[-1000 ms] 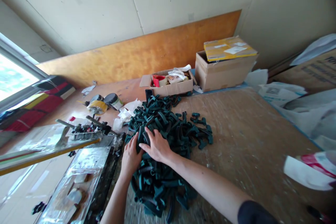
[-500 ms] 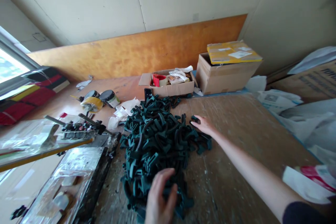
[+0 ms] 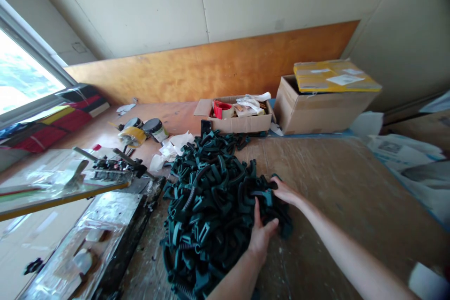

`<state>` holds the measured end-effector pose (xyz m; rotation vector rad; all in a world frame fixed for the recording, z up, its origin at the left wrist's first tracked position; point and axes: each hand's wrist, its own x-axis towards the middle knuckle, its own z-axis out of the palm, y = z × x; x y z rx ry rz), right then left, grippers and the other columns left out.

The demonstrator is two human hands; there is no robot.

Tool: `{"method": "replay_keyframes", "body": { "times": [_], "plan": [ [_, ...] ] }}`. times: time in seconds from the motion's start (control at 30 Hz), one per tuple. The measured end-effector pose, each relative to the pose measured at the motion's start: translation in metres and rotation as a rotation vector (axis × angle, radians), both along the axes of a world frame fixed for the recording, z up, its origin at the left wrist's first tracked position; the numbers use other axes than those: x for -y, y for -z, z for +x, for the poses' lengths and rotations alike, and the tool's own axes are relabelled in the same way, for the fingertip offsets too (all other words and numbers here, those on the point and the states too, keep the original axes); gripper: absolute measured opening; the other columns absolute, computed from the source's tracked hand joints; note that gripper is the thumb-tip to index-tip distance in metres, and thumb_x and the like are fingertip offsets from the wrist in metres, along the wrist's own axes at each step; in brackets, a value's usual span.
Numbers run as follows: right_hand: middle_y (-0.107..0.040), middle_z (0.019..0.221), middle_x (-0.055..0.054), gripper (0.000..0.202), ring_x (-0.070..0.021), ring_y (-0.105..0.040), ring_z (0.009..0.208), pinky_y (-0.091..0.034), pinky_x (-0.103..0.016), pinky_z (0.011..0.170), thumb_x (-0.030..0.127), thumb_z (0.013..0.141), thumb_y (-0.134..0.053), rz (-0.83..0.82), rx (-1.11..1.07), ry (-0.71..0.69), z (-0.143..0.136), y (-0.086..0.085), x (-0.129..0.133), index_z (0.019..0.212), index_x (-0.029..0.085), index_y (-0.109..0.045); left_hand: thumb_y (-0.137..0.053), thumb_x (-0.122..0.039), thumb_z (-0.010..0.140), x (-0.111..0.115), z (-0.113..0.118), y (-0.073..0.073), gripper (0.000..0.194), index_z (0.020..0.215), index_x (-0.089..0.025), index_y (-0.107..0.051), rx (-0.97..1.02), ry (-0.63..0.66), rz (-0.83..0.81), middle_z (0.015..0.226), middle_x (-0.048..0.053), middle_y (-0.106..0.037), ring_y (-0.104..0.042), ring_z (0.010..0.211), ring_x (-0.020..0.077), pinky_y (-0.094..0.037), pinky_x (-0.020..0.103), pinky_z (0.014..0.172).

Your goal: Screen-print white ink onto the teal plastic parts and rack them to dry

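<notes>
A long heap of dark green plastic parts (image 3: 214, 206), many curved and some with ribbed or coiled sections, lies on the brown worktable (image 3: 337, 197). At the heap's right side is my left hand (image 3: 260, 236), its index finger and thumb stretched apart against the parts and nothing gripped between them. Just beyond it, my right hand (image 3: 284, 192) curls its fingers round a dark plastic part (image 3: 276, 176) at the heap's right edge. Some of its fingertips are hidden among the pieces.
Behind the heap stand a low open carton (image 3: 242, 124) with tape and a taller cardboard box (image 3: 323, 110). Two dark-lidded jars (image 3: 154, 130), a yellow tape roll (image 3: 132, 137) and a metal fixture (image 3: 112, 168) are at left. White plastic bags (image 3: 408, 150) lie at right.
My left hand has moved from the near end of the heap, forward and right, to its right side. My right hand has come nearer, and the view has turned slightly left.
</notes>
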<state>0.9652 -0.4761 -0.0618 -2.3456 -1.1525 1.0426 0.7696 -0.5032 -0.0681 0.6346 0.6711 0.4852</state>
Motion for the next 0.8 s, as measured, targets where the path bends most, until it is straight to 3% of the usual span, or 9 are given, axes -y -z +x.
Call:
{"method": "replay_keyframes", "body": {
  "times": [0.1,0.3,0.4,0.5,0.6,0.67,0.73,0.8],
  "plan": [
    [-0.062,0.101,-0.007,0.051,-0.0199,-0.063,0.077,-0.047,-0.027,0.055,0.048,0.074,-0.059,0.049,-0.093,0.042,-0.009,0.005,0.023,0.118,0.022,-0.049,-0.078,-0.038,0.064,0.004,-0.008,-0.007,0.112,0.151,-0.029,-0.009,0.037,-0.055,0.007,0.144,0.010,-0.045,-0.049,0.126,0.0266,-0.047,0.036,0.095],
    [-0.064,0.088,-0.001,0.054,-0.0230,-0.064,0.082,-0.050,-0.032,0.066,0.061,0.070,-0.061,0.166,-0.469,0.299,-0.048,0.001,0.057,0.107,0.025,-0.047,-0.081,-0.040,0.059,0.015,-0.024,-0.021,0.100,0.143,-0.022,-0.030,-0.046,-0.158,0.133,0.131,0.012,-0.057,-0.054,0.121,0.0278,-0.045,0.037,0.100],
    [-0.064,0.088,0.000,0.053,-0.0230,-0.064,0.087,-0.051,-0.033,0.075,0.061,0.069,-0.063,0.307,-0.604,0.355,-0.080,-0.016,0.056,0.105,0.025,-0.048,-0.078,-0.040,0.064,0.013,-0.041,-0.037,0.077,0.131,-0.018,-0.045,-0.174,-0.166,0.296,0.129,0.012,-0.058,-0.052,0.122,0.0285,-0.040,0.035,0.105],
    [-0.064,0.094,-0.001,0.054,-0.0230,-0.063,0.092,-0.050,-0.034,0.081,0.057,0.068,-0.066,0.485,-0.595,0.359,-0.114,-0.051,0.044,0.108,0.026,-0.046,-0.072,-0.035,0.072,0.001,-0.069,-0.068,0.056,0.122,-0.020,-0.053,-0.330,-0.150,0.526,0.131,0.011,-0.055,-0.049,0.125,0.0280,-0.036,0.037,0.108],
    [-0.062,0.103,-0.002,0.058,-0.0235,-0.061,0.099,-0.049,-0.036,0.088,0.054,0.072,-0.066,0.612,-0.529,0.234,-0.148,-0.091,0.020,0.116,0.026,-0.042,-0.067,-0.030,0.077,-0.020,-0.104,-0.103,0.046,0.121,-0.022,-0.054,-0.429,-0.184,0.780,0.135,0.009,-0.050,-0.046,0.127,0.0259,-0.034,0.039,0.110],
    [-0.062,0.109,-0.004,0.060,-0.0236,-0.059,0.104,-0.046,-0.038,0.092,0.053,0.076,-0.064,0.666,-0.446,0.091,-0.172,-0.109,-0.004,0.123,0.025,-0.038,-0.064,-0.029,0.080,-0.039,-0.128,-0.119,0.044,0.122,-0.023,-0.053,-0.553,-0.238,0.971,0.135,0.008,-0.049,-0.044,0.129,0.0245,-0.034,0.041,0.110],
    [-0.060,0.115,-0.008,0.062,-0.0244,-0.056,0.109,-0.045,-0.040,0.095,0.050,0.081,-0.061,0.706,-0.285,-0.079,-0.197,-0.115,-0.033,0.130,0.023,-0.037,-0.061,-0.027,0.082,-0.063,-0.151,-0.124,0.043,0.123,-0.021,-0.052,-0.742,-0.303,1.146,0.135,0.010,-0.049,-0.043,0.130,0.0245,-0.034,0.043,0.110],
    [-0.058,0.120,-0.014,0.063,-0.0269,-0.052,0.114,-0.044,-0.041,0.095,0.047,0.085,-0.058,0.712,-0.055,-0.248,-0.219,-0.114,-0.061,0.137,0.019,-0.036,-0.060,-0.024,0.081,-0.086,-0.173,-0.121,0.043,0.123,-0.017,-0.051,-0.937,-0.335,1.263,0.133,0.013,-0.050,-0.044,0.129,0.0257,-0.035,0.045,0.109]
  ]
}}
